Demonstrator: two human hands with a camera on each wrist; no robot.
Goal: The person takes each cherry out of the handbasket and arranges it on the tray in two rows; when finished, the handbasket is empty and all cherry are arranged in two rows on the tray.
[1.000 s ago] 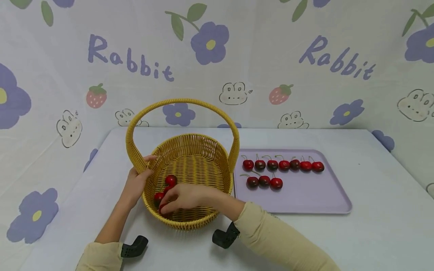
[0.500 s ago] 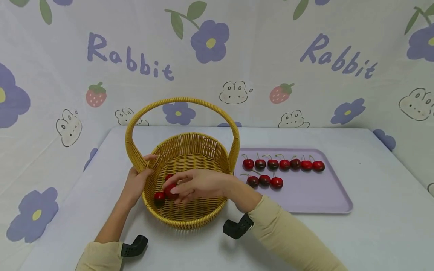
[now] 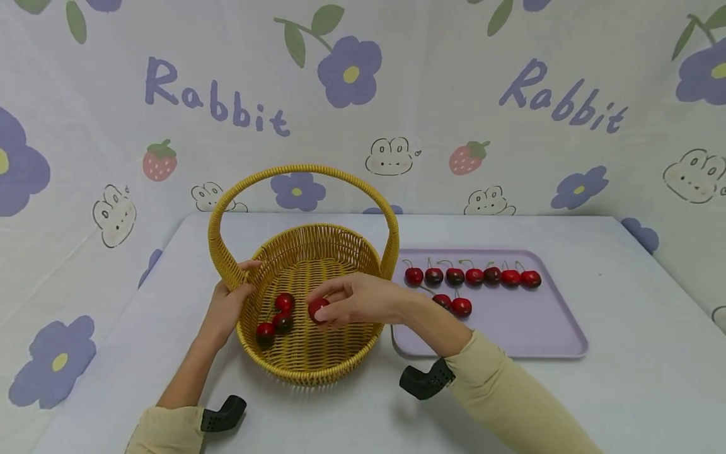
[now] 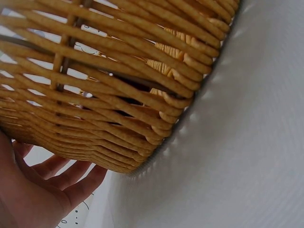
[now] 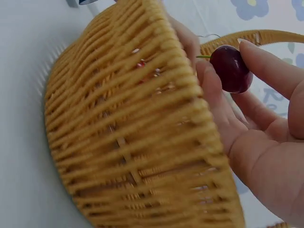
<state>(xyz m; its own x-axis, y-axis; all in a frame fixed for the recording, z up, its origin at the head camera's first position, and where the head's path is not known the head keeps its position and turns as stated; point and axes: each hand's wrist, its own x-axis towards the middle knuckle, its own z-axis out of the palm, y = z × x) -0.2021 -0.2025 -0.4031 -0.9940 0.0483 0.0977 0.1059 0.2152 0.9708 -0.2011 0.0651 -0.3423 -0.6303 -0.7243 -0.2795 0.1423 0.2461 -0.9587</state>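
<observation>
I am watching the right hand [image 3: 363, 299] pinching a cherry [image 3: 316, 308] over the basket [image 3: 309, 378]; the left hand [image 3: 227, 306], partly hidden, is seemingly gripping the basket's ten-o'clock side; I am judging the cherry light, slippery, bruisable, suiting gentle side pressure.

I'm looking down at a table [image 3: 641, 353] with a smooth white top. Left of centre in my head view stands a round yellow wicker basket [image 3: 309, 378] — upright, its base down on the white, a soft shadow along its near side. Just to its right I have a pale purple tray [image 3: 527, 328], lying flat, corners rounded; whether the two touch I can't tell. Farther right shows a tiny dark speck [image 3: 600, 274] — too small to identify.
</observation>
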